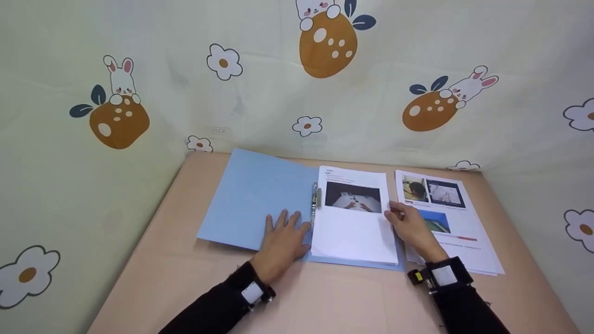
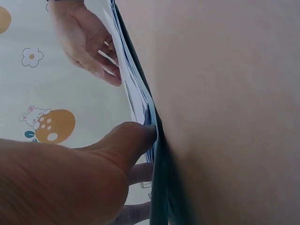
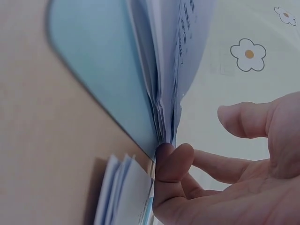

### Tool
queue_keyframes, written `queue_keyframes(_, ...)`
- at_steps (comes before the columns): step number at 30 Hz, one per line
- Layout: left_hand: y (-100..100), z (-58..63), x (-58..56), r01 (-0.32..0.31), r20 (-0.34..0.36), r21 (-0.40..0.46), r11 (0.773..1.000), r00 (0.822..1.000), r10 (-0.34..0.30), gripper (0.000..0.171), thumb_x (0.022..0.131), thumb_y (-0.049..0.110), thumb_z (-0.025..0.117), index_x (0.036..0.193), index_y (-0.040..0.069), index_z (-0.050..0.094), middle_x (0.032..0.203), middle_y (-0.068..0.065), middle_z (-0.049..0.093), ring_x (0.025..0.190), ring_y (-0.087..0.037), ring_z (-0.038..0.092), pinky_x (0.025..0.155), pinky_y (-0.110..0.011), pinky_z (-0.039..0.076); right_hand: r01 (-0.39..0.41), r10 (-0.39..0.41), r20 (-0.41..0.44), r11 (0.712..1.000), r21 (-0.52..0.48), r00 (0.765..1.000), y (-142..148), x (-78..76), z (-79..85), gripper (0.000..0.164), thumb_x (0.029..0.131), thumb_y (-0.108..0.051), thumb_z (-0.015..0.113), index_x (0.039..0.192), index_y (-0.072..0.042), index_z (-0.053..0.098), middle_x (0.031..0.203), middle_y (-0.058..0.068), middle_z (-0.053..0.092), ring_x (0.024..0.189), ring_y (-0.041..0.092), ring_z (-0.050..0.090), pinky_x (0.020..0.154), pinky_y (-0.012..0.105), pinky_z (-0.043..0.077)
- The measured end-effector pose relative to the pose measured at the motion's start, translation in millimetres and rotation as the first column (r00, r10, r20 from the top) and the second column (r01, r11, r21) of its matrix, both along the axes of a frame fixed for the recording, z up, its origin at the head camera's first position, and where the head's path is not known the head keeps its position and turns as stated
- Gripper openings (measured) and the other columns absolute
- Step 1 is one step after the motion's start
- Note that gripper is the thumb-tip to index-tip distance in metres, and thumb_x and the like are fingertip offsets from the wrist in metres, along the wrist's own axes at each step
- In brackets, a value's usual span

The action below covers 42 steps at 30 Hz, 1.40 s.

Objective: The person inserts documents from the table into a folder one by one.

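The left hand (image 1: 282,236) is laid with spread fingers on the blue folder (image 1: 257,195), opened on the worktop (image 1: 343,301); nothing is gripped by it. The right hand (image 1: 413,227) is loosely bent, and the edge of the paper stack (image 1: 355,239) is touched by its fingertips, thumb apart. The loose sheets (image 1: 468,254) are partly hidden by this hand. Their small print cannot be read. Inside the folder, the stack is placed beside a metal clip (image 1: 317,197).
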<state>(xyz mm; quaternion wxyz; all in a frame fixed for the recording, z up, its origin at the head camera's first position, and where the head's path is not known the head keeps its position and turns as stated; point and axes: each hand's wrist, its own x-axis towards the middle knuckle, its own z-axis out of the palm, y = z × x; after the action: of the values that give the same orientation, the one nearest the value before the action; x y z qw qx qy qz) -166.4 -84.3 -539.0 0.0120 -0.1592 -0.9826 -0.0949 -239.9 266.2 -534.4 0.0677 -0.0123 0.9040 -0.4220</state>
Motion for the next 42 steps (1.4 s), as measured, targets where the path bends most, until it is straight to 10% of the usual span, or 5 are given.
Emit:
queue_keyframes(18, -0.4, -5.3, -2.1, -0.005, 0.015, 0.003, 1.000, 1.000, 0.005, 0.054, 0.109, 0.042, 0.081, 0.157, 0.020, 0.070, 0.176, -0.019, 0.058, 0.167, -0.054, 0.049, 0.134, -0.085, 0.037, -0.039, 0.042, -0.055, 0.998, 0.057, 0.998, 9.8, 1.7, 10.9, 0.053, 0.121, -0.021, 0.060, 0.161, 0.013, 0.058, 0.162, 0.038, 0.063, 0.148, 0.055, 0.066, 0.124, 0.064, 0.057)
queue_keyframes(32, -0.4, -5.0, -2.7, -0.005, 0.022, -0.001, 1.000, 1.000, 0.005, 0.054, 0.110, 0.042, 0.081, 0.158, 0.021, 0.069, 0.177, -0.019, 0.058, 0.168, -0.053, 0.049, 0.135, -0.085, 0.036, 0.115, -0.118, -0.001, 0.957, 0.268, 0.993, 82.9, -6.1, 31.1, 0.075, 0.120, -0.032, 0.061, 0.165, 0.024, 0.041, 0.167, 0.053, 0.044, 0.156, 0.071, 0.048, 0.128, 0.078, 0.048)
queue_keyframes(42, 1.4, -3.1, -1.4, -0.007, -0.008, -0.010, 1.000, 1.000, 0.007, 0.051, 0.107, 0.039, 0.084, 0.153, 0.020, 0.072, 0.172, -0.018, 0.062, 0.165, -0.052, 0.052, 0.133, -0.083, 0.041, 0.173, -0.230, 0.088, 0.891, 0.419, 0.969, 125.4, -3.6, 30.4, 0.090, 0.108, -0.049, 0.073, 0.147, 0.030, 0.049, 0.131, 0.054, 0.050, 0.111, 0.058, 0.053, 0.094, 0.080, 0.054)
